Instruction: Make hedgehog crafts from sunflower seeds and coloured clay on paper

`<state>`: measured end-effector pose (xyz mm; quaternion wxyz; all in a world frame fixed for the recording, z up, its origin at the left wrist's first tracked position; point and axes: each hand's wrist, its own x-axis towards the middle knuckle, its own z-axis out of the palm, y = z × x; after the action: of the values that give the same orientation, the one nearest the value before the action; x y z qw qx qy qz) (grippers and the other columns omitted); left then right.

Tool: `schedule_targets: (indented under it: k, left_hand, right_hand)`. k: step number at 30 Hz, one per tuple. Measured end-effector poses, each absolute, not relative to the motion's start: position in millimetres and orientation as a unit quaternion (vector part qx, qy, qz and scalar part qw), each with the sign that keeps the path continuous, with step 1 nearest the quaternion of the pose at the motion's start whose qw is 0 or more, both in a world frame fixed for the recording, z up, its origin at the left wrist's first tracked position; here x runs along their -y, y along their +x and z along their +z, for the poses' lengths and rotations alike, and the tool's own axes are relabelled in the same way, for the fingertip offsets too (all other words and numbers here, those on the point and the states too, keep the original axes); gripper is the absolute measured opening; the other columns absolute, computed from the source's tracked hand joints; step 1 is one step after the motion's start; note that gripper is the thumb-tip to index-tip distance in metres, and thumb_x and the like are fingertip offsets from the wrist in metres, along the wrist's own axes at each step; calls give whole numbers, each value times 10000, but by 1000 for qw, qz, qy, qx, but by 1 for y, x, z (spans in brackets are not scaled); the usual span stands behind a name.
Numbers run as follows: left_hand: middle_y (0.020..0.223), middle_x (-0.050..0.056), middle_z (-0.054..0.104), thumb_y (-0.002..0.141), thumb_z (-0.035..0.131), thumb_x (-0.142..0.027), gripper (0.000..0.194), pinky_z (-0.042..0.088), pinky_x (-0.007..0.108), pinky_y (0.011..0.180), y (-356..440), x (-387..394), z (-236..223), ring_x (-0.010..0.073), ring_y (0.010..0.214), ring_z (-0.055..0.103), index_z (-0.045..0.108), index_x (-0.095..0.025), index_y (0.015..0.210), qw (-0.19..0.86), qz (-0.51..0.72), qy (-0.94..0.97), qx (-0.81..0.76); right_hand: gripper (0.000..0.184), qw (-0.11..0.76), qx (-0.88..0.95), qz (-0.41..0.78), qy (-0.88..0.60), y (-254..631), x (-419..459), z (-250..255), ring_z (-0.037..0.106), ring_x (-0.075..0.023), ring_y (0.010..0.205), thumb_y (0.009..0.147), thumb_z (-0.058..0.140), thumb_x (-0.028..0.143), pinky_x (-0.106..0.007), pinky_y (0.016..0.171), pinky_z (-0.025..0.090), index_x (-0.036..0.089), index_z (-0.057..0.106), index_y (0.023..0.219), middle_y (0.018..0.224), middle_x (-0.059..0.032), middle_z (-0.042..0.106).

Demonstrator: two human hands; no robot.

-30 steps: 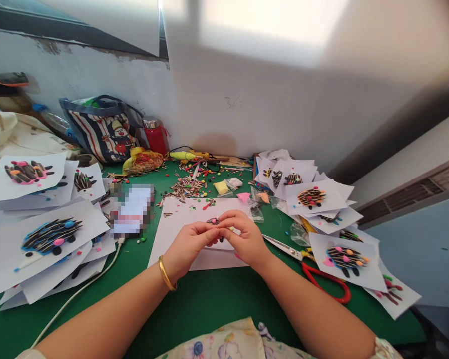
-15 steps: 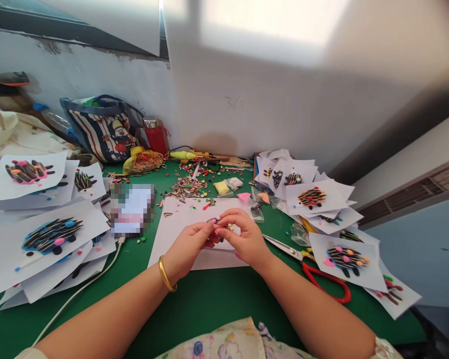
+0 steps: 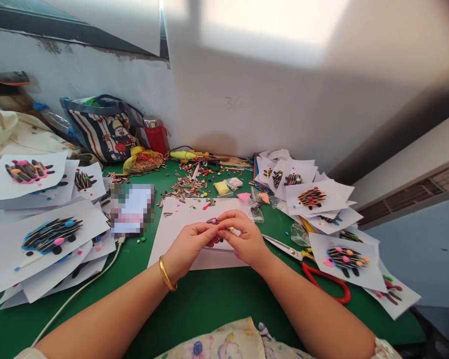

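My left hand and my right hand meet over the white paper in front of me. Both have their fingers closed, thumb tips and fingertips pressed together. Whatever lies between the fingertips is too small or hidden to make out. Just beyond and below the fingers, part of a seed picture shows dark striped sunflower seeds with a pink clay ball; my hands cover most of it. Small coloured clay bits lie along the paper's far edge.
Past the paper sit loose sunflower seeds, yellow clay and pink clay. Red-handled scissors lie at right beside stacked seed pictures. A phone with a cable and more seed pictures are at left.
The fingertips have drawn closer together, and the small pale ball seen at them earlier is now out of sight. The pink clay ball on the seed picture shows more plainly. Forearms barely moved.
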<state>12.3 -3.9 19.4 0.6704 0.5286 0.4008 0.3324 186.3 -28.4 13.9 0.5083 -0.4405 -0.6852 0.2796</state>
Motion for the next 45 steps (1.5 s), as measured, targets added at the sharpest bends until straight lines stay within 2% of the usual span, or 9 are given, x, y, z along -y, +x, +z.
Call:
schedule_targets:
  k: [7, 14, 21, 24, 29, 37, 45]
  left_hand:
    - [654, -8, 583, 794, 699, -474, 323, 374, 254, 630, 13, 4, 18, 125, 639, 486, 674, -160, 727, 679, 333, 523, -393]
    - [710, 18, 617, 794, 696, -483, 339, 379, 256, 629, 12, 3, 20, 122, 639, 476, 666, -148, 750, 683, 351, 496, -405]
    - [721, 16, 598, 804, 690, -499, 356, 397, 258, 657, 13, 5, 17, 123, 673, 486, 705, -144, 785, 695, 340, 508, -379]
    - [702, 2, 592, 769, 750, -438, 293, 386, 246, 658, 12, 4, 15, 116, 678, 489, 706, -149, 784, 697, 335, 504, -384]
    - [714, 13, 596, 785, 734, -444, 309, 377, 245, 647, 10, 3, 15, 109, 670, 481, 703, -136, 794, 724, 340, 468, -375]
    - [695, -1, 590, 762, 753, -440, 305, 373, 245, 643, 13, 4, 18, 109, 660, 477, 678, -145, 754, 685, 338, 513, -390]
    - [711, 16, 620, 759, 752, -457, 328, 379, 251, 646, 12, 1, 18, 111, 655, 483, 686, -136, 769, 714, 357, 456, -393]
  right_hand:
    - [138, 509, 689, 269, -441, 186, 28, 15, 615, -204, 1010, 919, 604, 310, -389, 927, 495, 229, 666, 826, 1001, -59, 666]
    - [117, 577, 618, 258, -468, 196, 23, 13, 611, -208, 1000, 911, 621, 339, -384, 906, 495, 235, 671, 888, 1008, -58, 644]
    - [107, 526, 675, 256, -450, 185, 28, 12, 607, -206, 1028, 866, 690, 316, -378, 937, 494, 259, 714, 953, 1037, -54, 645]
    - [72, 512, 685, 257, -450, 186, 28, 12, 605, -207, 1027, 865, 694, 297, -383, 940, 488, 255, 728, 911, 1019, -54, 655]
    - [99, 509, 680, 302, -433, 189, 26, 13, 618, -201, 1025, 867, 693, 324, -362, 926, 505, 264, 746, 925, 1029, -57, 664]
    - [109, 506, 671, 304, -448, 187, 27, 16, 625, -197, 995, 873, 677, 320, -366, 927, 492, 237, 708, 811, 975, -50, 677]
    - [101, 576, 600, 298, -469, 198, 20, 10, 623, -206, 1008, 883, 664, 322, -372, 921, 498, 244, 728, 890, 1017, -55, 666]
